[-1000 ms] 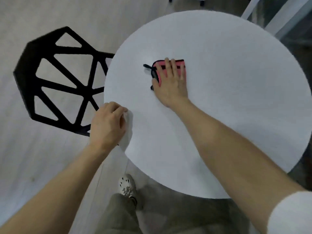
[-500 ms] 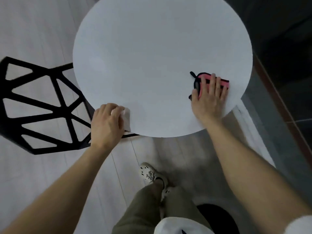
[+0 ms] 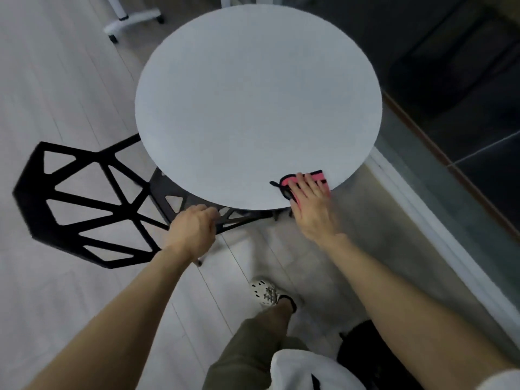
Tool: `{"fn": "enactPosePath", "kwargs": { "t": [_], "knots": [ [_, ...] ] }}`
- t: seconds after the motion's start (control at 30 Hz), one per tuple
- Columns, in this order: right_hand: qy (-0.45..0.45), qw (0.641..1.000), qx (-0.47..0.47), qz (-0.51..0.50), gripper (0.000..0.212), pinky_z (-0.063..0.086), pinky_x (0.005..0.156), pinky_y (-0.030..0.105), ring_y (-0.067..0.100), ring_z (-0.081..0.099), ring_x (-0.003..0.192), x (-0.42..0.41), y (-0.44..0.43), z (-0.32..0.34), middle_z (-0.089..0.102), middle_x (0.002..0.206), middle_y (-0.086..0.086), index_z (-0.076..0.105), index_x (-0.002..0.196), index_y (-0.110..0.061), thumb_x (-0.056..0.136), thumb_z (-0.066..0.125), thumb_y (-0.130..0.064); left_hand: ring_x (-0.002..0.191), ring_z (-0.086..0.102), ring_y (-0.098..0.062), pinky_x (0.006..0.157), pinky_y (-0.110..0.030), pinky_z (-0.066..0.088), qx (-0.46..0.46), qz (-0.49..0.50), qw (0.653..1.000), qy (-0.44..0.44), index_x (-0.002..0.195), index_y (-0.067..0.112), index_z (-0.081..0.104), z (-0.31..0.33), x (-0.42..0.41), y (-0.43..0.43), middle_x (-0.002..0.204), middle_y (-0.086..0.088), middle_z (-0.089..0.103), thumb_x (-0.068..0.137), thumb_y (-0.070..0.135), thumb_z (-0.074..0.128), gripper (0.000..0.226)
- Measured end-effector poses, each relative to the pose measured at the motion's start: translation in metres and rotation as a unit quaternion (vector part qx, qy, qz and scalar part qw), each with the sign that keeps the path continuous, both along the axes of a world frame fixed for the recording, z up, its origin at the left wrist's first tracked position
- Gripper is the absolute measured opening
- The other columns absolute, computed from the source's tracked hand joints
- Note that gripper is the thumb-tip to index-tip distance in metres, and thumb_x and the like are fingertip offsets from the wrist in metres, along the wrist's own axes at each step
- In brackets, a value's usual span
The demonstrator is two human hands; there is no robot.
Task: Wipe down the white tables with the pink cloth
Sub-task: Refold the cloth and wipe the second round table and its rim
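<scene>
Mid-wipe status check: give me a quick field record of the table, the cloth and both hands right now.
table: round, white
cloth: pink with black trim, lying flat at the table's near right edge
right hand: fingers straight, pressing on the cloth
left hand: fingers curled, by the table's near rim; contact unclear
chair: black open frame, partly under the table's left side

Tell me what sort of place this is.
Probably a café, canteen or office break area, though I can't be sure: a round white table, a black open-frame chair partly under it, and a white wheeled base on pale plank flooring.
</scene>
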State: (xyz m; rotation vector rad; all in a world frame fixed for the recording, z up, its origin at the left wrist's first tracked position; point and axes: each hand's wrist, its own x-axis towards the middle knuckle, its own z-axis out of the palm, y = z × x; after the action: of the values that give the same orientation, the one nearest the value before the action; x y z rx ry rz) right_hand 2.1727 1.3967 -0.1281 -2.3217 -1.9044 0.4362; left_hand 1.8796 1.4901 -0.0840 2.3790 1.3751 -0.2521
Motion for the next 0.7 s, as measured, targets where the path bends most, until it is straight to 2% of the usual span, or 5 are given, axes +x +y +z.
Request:
{"fn": "enactPosePath", "kwargs": {
  "t": [0.27, 0.33, 0.47, 0.6, 0.7],
  "knots": [
    [0.368, 0.895, -0.106, -0.229, 0.036, 0.046, 0.085, 0.039, 0.017, 0.062, 0.081, -0.067, -0.054, 0.105, 0.069, 0.089, 0.001, 0.072, 0.077, -0.018, 0.107, 0.059, -0.033, 0.143, 0.055, -0.017, 0.115, -0.041, 0.050, -0.147, 0.010, 0.964, -0.220, 0.161, 0.025, 0.051, 0.067, 0.002, -0.044, 0.151, 0.003, 0.060, 0.092, 0.026, 0.084, 0.076],
    [0.463, 0.845, -0.100, -0.250, 0.034, 0.046, 0.082, 0.038, 0.015, 0.063, 0.082, -0.090, -0.057, 0.128, 0.076, 0.086, 0.002, 0.077, 0.085, -0.015, 0.106, 0.063, -0.038, 0.142, 0.057, -0.013, 0.121, -0.040, 0.047, -0.276, 0.067, 0.915, -0.286, 0.161, 0.026, 0.051, 0.084, -0.005, -0.039, 0.154, 0.005, 0.059, 0.087, 0.030, 0.093, 0.085],
    [0.647, 0.655, -0.056, -0.387, 0.051, 0.053, 0.071, 0.034, 0.028, 0.068, 0.095, -0.125, -0.053, 0.154, 0.077, 0.111, 0.015, 0.076, 0.125, -0.008, 0.107, 0.059, -0.053, 0.115, 0.078, -0.028, 0.106, -0.049, 0.060, -0.427, 0.095, 0.834, -0.337, 0.122, 0.024, 0.080, 0.095, -0.021, -0.016, 0.118, -0.003, 0.083, 0.093, 0.038, 0.084, 0.033],
    [0.639, 0.647, -0.058, -0.411, 0.036, 0.060, 0.056, 0.028, 0.022, 0.077, 0.073, -0.157, -0.053, 0.162, 0.076, 0.112, 0.029, 0.065, 0.129, -0.006, 0.105, 0.071, -0.032, 0.108, 0.078, -0.032, 0.099, -0.052, 0.064, -0.419, 0.193, 0.812, -0.358, 0.114, 0.022, 0.081, 0.091, -0.033, 0.020, 0.109, -0.004, 0.083, 0.100, 0.034, 0.081, 0.019],
    [0.603, 0.630, 0.068, -0.485, 0.051, 0.058, 0.055, 0.026, 0.016, 0.075, 0.067, -0.182, -0.028, 0.164, 0.075, 0.107, 0.019, 0.055, 0.147, -0.005, 0.100, 0.075, -0.007, 0.106, 0.080, -0.022, 0.074, -0.030, 0.065, -0.401, 0.193, 0.827, -0.344, 0.124, 0.032, 0.074, 0.098, -0.046, 0.050, 0.114, 0.004, 0.080, 0.084, 0.053, 0.088, 0.048]
  ]
}}
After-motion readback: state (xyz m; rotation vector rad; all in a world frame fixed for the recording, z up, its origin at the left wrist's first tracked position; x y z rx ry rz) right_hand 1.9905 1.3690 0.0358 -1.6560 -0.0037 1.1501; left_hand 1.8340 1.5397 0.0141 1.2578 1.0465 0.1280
